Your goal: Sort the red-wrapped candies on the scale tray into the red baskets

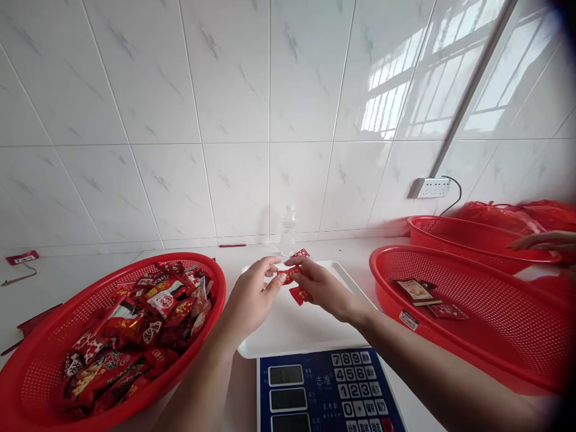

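Observation:
My left hand [251, 294] and my right hand [320, 285] meet above the white pan [288, 333] of a blue-faced electronic scale [326, 390]. Both pinch small red snack packets [290, 275]; a second red packet [299, 294] shows under my right palm and a third [300, 253] behind the fingers. On my left a red oval mesh basket [40, 372] is heaped with several red snack packets [135, 324]. To my right another red mesh basket [495, 336] holds a few flat packets [418, 291].
A clear plastic bottle [288, 231] stands at the wall behind the scale. A third red basket [472, 237] sits at the far right with another person's hand [542, 241] on its rim. A wall socket [431, 188], red bags [517, 216] and stray wrappers [21, 258] lie around.

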